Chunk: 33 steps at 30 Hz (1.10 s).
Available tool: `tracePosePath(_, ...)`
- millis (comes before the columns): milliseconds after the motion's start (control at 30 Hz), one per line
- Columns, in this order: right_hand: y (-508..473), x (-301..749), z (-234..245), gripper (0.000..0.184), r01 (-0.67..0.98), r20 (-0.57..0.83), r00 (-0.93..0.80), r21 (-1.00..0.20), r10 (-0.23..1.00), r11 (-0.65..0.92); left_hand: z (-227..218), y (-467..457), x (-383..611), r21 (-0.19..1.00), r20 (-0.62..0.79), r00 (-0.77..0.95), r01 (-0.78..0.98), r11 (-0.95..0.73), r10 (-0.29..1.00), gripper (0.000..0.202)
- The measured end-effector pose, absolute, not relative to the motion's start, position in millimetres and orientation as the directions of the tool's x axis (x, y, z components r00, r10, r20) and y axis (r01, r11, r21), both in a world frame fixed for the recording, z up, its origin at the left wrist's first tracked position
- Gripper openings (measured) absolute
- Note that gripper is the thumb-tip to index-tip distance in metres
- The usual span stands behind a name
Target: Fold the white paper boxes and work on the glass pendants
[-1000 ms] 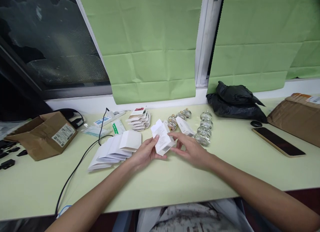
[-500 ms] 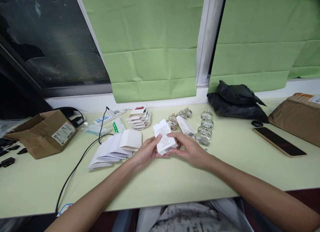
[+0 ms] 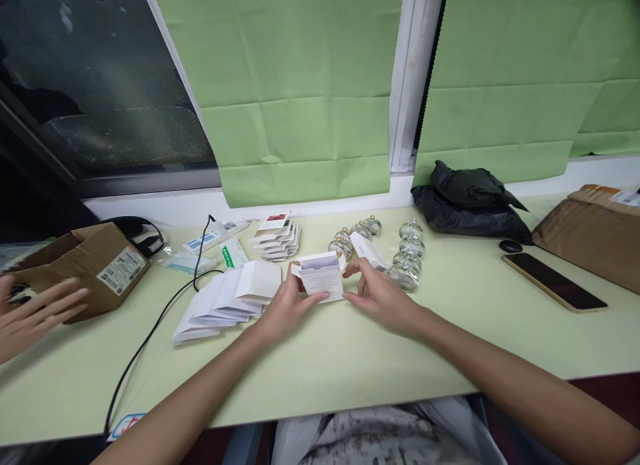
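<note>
My left hand (image 3: 291,303) is closed round a small white carton (image 3: 323,279) with fine print on its face. Its top is open toward me, with flaps standing out at the sides. At the carton's right edge, my right hand (image 3: 376,288) has thumb and index finger apart; the fingertips are near or just touching it. Left of the carton lies a fanned row of flat white cartons (image 3: 220,301). Behind it are small stacked glass jars with gold knobs (image 3: 341,241) and another white box (image 3: 367,251). A second row of clear glass jars (image 3: 407,259) stands to the right.
Another person's hand (image 3: 43,313) reaches in beside an open cardboard box (image 3: 107,265) at left. A black cable (image 3: 150,338) crosses the table. Stacked cards (image 3: 276,237) lie behind. A black plastic bag (image 3: 470,205), a phone (image 3: 555,281) and a brown package (image 3: 590,231) are at right.
The carton has tipped so its open top now faces me. My right fingers have moved off its face to its right edge. Another person's hand has come in at left.
</note>
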State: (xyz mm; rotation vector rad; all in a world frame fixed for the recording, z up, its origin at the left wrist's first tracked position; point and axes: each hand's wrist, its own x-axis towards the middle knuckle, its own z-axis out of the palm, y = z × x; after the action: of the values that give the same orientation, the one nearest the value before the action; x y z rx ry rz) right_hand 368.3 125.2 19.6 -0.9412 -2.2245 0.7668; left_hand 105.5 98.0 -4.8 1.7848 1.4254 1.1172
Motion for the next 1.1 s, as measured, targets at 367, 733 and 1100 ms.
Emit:
tracePosePath(367,133,358,5,0.016,0.390,0.353,-0.557,-0.688,0.752,0.612,-5,94,113,0.841,0.251,0.092,0.472,-0.264,0.964,0.055)
tracePosePath(733,129,366,25,0.058,0.420,0.183,-0.570,-0.772,0.801,0.476,-5,96,114,0.896,0.191,0.162,0.374,-0.239,0.968,0.066)
tracePosePath(1100,129,370,16,0.040,0.351,0.662,-0.480,-0.457,0.576,0.817,3,92,112,0.771,0.228,0.218,0.555,-0.313,0.949,0.047)
